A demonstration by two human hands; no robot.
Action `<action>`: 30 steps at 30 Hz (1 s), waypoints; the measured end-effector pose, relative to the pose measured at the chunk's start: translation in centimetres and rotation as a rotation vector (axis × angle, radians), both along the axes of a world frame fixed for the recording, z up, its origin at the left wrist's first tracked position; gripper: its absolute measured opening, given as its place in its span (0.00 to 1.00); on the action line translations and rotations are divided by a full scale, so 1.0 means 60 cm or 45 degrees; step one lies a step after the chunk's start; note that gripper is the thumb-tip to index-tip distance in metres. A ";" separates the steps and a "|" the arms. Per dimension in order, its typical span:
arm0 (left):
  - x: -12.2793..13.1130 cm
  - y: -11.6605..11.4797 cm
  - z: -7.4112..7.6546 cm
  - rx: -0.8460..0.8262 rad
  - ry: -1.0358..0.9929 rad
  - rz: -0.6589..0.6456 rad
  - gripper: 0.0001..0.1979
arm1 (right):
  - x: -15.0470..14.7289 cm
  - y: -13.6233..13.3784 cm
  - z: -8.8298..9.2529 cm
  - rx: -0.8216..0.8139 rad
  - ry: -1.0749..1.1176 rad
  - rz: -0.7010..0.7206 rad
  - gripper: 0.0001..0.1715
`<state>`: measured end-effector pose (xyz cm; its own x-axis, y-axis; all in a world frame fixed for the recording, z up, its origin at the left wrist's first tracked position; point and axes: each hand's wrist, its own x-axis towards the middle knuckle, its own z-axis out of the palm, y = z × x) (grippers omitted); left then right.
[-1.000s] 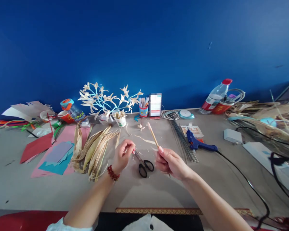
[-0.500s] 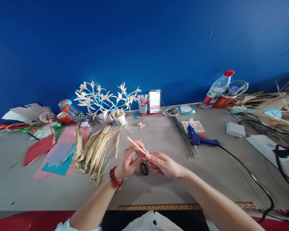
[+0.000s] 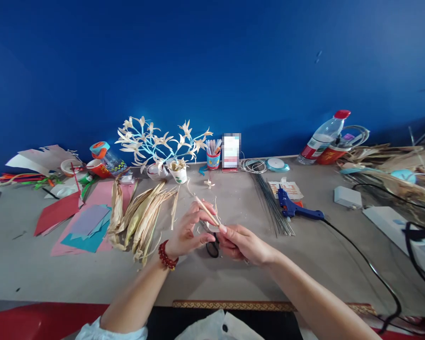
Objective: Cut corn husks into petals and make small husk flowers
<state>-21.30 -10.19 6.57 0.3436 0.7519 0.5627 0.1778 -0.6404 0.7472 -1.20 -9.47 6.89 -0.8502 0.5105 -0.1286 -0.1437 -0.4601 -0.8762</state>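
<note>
Right hand [image 3: 242, 244], as I read it from the head view, pinches the near end of a thin wooden stick [image 3: 207, 211]; its long axis runs up and to the left, away from the wrist. Left hand [image 3: 188, 230] is closed lightly on the stick's middle, together with a pale husk strip [image 3: 216, 206], so both hands meet just above the black scissors [image 3: 210, 242]. Dried corn husks [image 3: 141, 216] lie near the left hand; a blue glue gun [image 3: 295, 208] lies well apart to the right on the grey table [image 3: 233, 278], against a blue wall [image 3: 212, 66].
</note>
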 end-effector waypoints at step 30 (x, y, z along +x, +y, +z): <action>0.011 -0.001 -0.019 0.061 -0.020 0.174 0.03 | -0.014 -0.003 -0.020 0.779 -0.438 -0.355 0.32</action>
